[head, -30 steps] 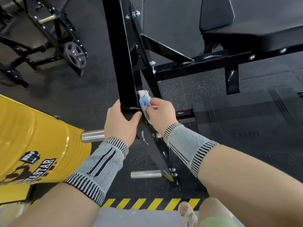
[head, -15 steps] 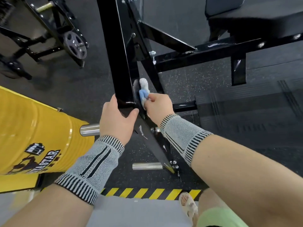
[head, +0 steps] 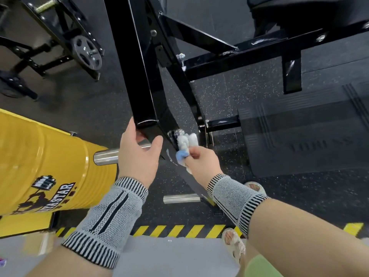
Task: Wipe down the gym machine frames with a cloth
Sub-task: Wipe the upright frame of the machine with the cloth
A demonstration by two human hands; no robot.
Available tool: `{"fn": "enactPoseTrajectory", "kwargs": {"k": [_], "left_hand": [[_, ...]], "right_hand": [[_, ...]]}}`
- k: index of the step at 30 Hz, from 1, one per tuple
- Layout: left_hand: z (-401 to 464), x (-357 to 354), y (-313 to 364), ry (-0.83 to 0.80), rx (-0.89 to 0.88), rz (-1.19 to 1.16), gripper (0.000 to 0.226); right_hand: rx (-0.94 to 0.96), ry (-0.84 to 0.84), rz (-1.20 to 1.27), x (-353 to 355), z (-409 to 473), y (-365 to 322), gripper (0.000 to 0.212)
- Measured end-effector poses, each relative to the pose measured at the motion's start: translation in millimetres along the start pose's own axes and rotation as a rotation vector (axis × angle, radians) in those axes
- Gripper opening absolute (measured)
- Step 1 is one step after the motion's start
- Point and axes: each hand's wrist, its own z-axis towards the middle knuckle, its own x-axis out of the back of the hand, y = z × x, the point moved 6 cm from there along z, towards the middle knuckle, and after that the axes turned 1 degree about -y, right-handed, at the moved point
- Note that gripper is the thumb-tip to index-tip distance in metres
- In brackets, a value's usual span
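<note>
Step now: wiping the low part of the black frame bar [head: 139, 72], near where it ends.
Left hand: the left hand [head: 137, 154] holds the bottom end of the bar, fingers and thumb curled round its 2 sides.
Right hand: the right hand [head: 201, 162] pinches the cloth [head: 184, 145] with its fingers closed on it.
Where the cloth is: the white and blue cloth is bunched up and touches the slanted brace [head: 179, 108] just right of the bar end, next to a shiny bolt [head: 178, 132].
How to do it well: I think it is best to press the cloth flat on the metal and slide it along the brace, then go round the bolt.
Spot to catch: a pale smear [head: 169, 154] shows on the metal just below the cloth, so that bit looks like it needs a rub.
Watch out: the steel peg [head: 111, 154] on the yellow drum [head: 46, 162] sticks out close to the left hand.
Feet: a sandal [head: 235, 244] sits below the right arm, near the striped floor tape [head: 179, 230].
</note>
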Motion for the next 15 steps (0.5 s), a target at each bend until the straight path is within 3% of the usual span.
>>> {"fn": "enactPoseTrajectory", "kwargs": {"k": [4, 7, 12, 15], "left_hand": [[-3.1, -4.6, -3.3, 0.003, 0.0, 0.008, 0.039], [-6.2, -8.7, -5.6, -0.015, 0.004, 0.026, 0.02], [-8.2, -12.3, -12.5, -0.045, 0.027, -0.002, 0.023], [-9.0, -15.6, -16.4, -0.051, 0.069, -0.013, 0.029]], "right_hand": [[-0.052, 0.022, -0.006, 7.8, 33.0, -10.3, 0.032], [-0.046, 0.025, 0.066, 11.8, 52.5, -27.4, 0.035], [-0.068, -0.045, -0.004, 0.3, 14.4, -2.4, 0.044], [-0.056, -0.03, 0.018, 5.7, 31.3, -8.5, 0.032]]}}
